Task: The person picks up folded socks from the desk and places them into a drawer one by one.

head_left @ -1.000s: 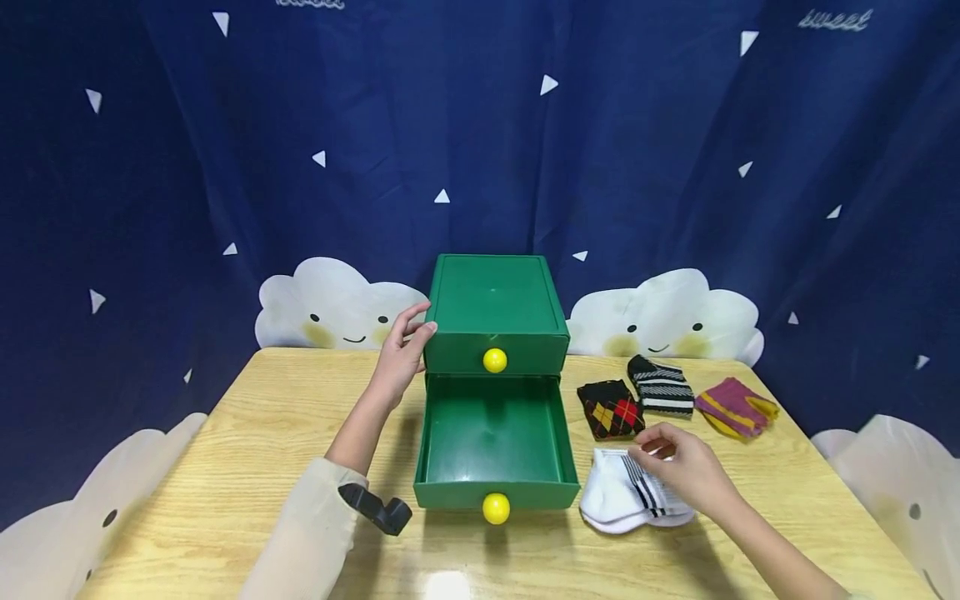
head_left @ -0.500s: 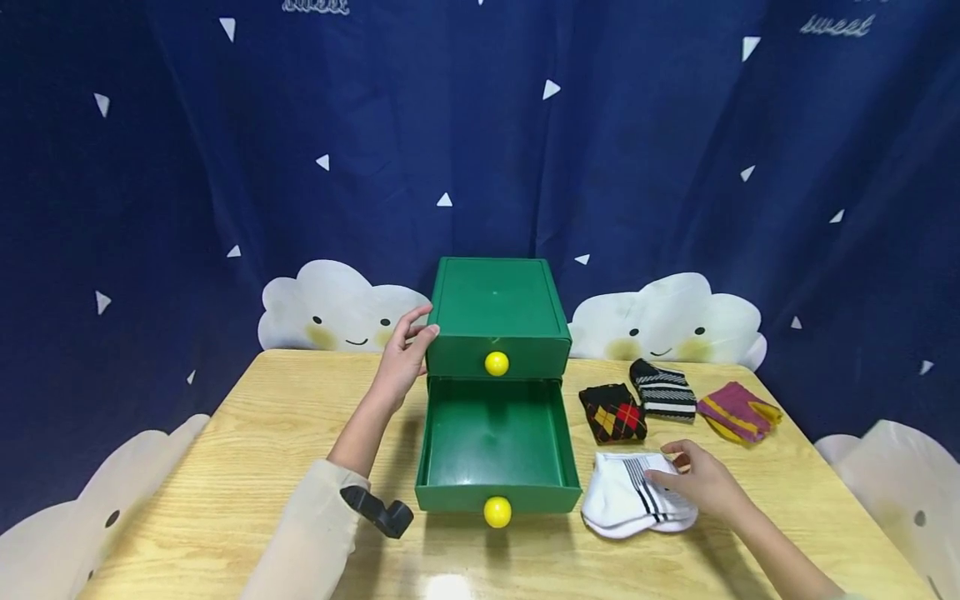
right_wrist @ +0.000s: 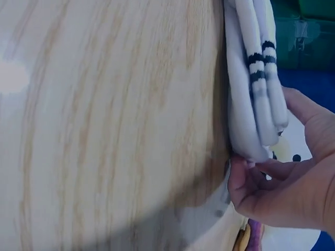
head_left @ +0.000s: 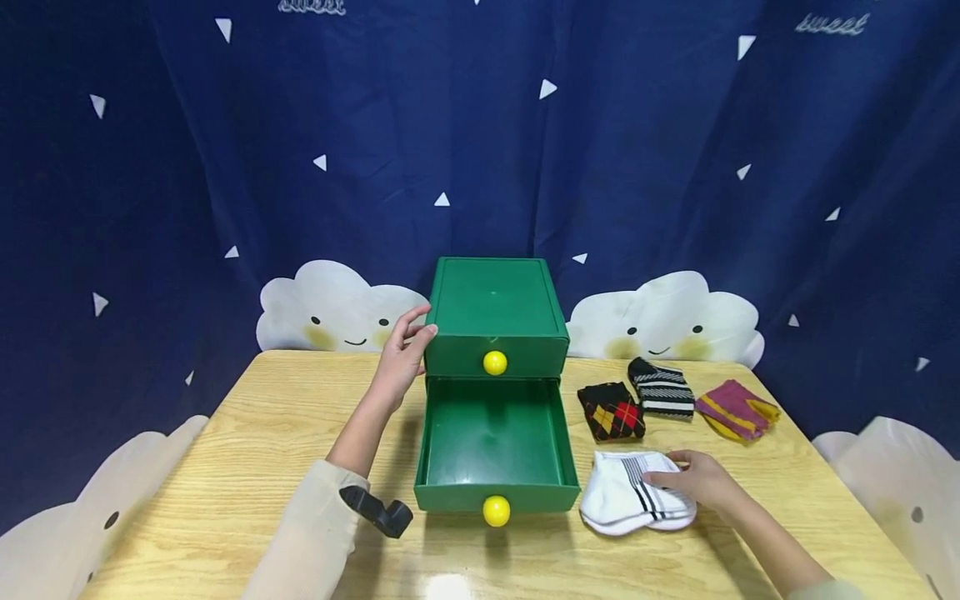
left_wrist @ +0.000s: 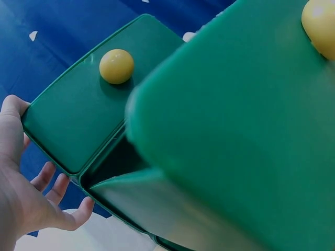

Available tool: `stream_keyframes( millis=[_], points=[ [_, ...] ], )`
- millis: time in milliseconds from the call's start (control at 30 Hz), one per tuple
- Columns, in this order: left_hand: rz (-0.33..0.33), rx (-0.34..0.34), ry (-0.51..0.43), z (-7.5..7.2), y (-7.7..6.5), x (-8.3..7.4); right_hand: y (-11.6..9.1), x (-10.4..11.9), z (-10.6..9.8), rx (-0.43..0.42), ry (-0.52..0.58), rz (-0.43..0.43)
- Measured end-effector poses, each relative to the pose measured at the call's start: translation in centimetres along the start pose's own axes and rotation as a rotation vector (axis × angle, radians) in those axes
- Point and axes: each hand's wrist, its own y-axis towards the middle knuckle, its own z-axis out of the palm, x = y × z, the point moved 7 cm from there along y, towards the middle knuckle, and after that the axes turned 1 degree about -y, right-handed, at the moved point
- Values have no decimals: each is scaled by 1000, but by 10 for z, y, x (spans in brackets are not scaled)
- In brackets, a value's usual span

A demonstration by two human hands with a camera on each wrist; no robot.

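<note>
Head view shows a green box with two drawers on a wooden table. The left hand rests on the box's left front corner, thumb on top and fingers along the side. It looks like it keeps the box from sliding. The left wrist view shows those fingers relaxed against the side, not squeezing.

The bottom drawer is pulled out toward the person, with nothing inside that I can see. The top drawer is pushed in, and each has a yellow knob.

Just right of the open drawer lies a white sock with dark stripes, folded flat. The right hand is at its right edge. In the right wrist view the fingertips curl under the folded edge while the thumb goes over the top, so it is pinching the sock, which still lies on the table.

Behind the white sock, right of the box, sit three more folded socks in a row: a diamond sock, a stripy sock and a purple sock.
</note>
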Motion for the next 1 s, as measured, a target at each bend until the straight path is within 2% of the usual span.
stream_keyframes(
  millis=[233, 433, 667, 1000],
  points=[
    [-2, 7, 7, 1, -1, -1, -2, -10, 5, 32, 147, 71],
    [2, 1, 0, -1, -1, -3, -2, -3, 3, -9, 178, 33],
    [-4, 4, -2, -1, 0, -3, -5, 1, 6, 2, 266, -56],
    [-9, 3, -2, -1, -1, -2, -16, 19, -10, -44, 249, -122]
  ],
)
